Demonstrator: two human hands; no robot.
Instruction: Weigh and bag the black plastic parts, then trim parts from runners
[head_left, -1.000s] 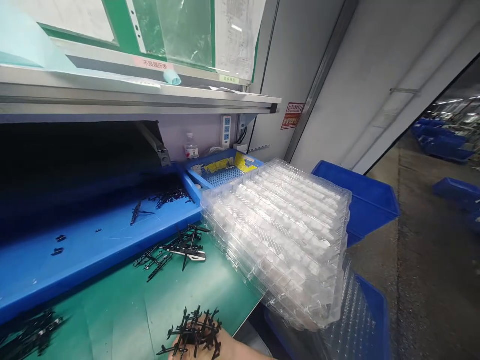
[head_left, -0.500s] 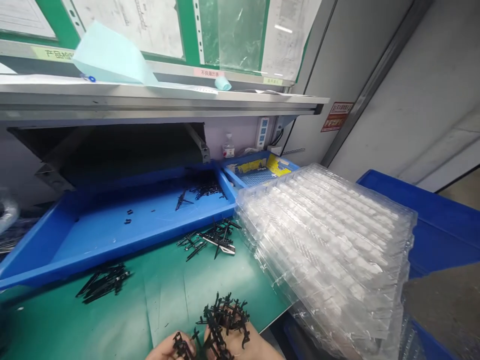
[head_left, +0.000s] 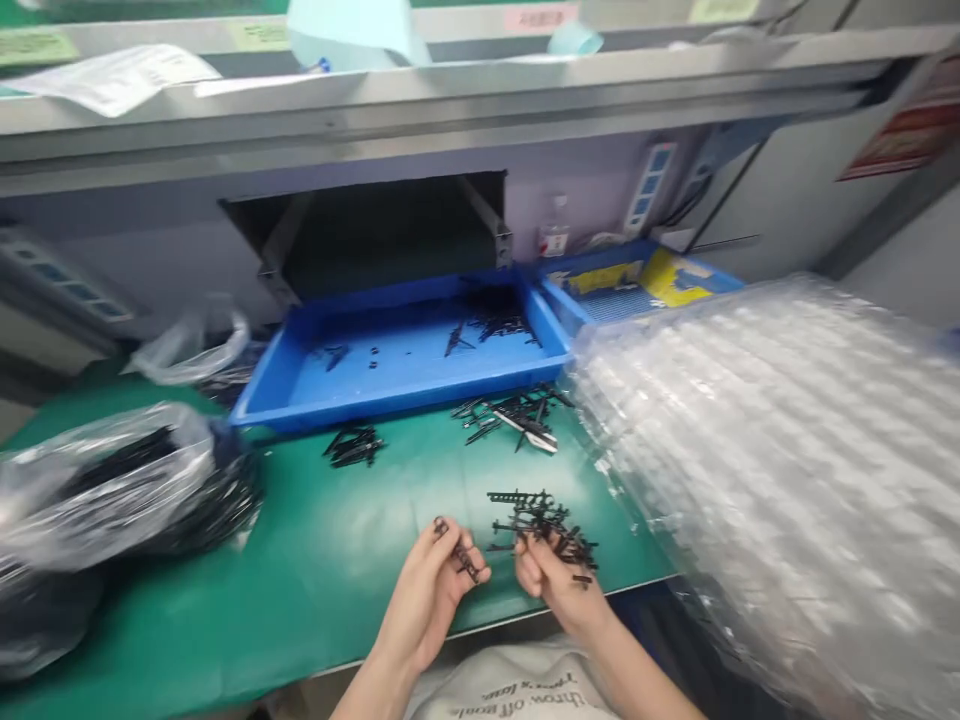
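Near the front edge of the green table, my left hand [head_left: 439, 575] is closed around a small black plastic part [head_left: 457, 548], long and thin with knobs at its ends. My right hand [head_left: 551, 575] grips a bunch of similar black plastic parts [head_left: 540, 515], which stick out over the fingers in a tangle. The two hands are a short gap apart. Just beyond them a loose pile of black parts [head_left: 517, 410] lies on the table, with a white-edged tool-like piece [head_left: 536, 435] on it. Further left sits a smaller heap of black parts [head_left: 354, 446].
A blue tray [head_left: 405, 397] with scattered black parts stands at the back. Behind right is a smaller blue basket [head_left: 581, 300]. Stacked clear plastic trays [head_left: 750, 450] fill the right side. On the left lie plastic bags of black parts [head_left: 150, 490]. A shelf [head_left: 450, 110] runs above.
The view has turned left and down, bringing the bags on the left and both forearms into sight. My hands have moved apart, the left with one part, the right with the bunch.
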